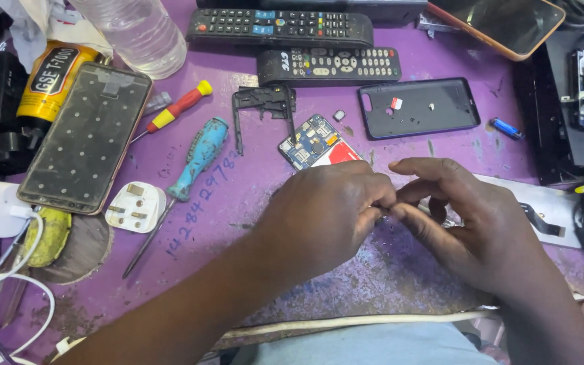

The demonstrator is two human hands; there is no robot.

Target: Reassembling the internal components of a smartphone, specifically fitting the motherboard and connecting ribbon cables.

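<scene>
Two hands meet over a worn purple work mat [251, 203], scuffed and dusty, with numbers scrawled on it in blue ink. Around them lie two black remote controls [280, 27], a dark phone back cover [419, 107], a phone with its screen removed [88, 138], a blue-handled screwdriver [197, 159], a smaller red-and-yellow one [174, 111], a white plug [135, 207] and a blue circuit board [309, 143]. The left hand [326, 213] and right hand [464, 216] press their fingertips together, pinching a tiny part [381, 210] between them. It sits at the middle of the mat, just below the circuit board. Fingers hide almost all of it, so its long axis and heading cannot be told.
</scene>
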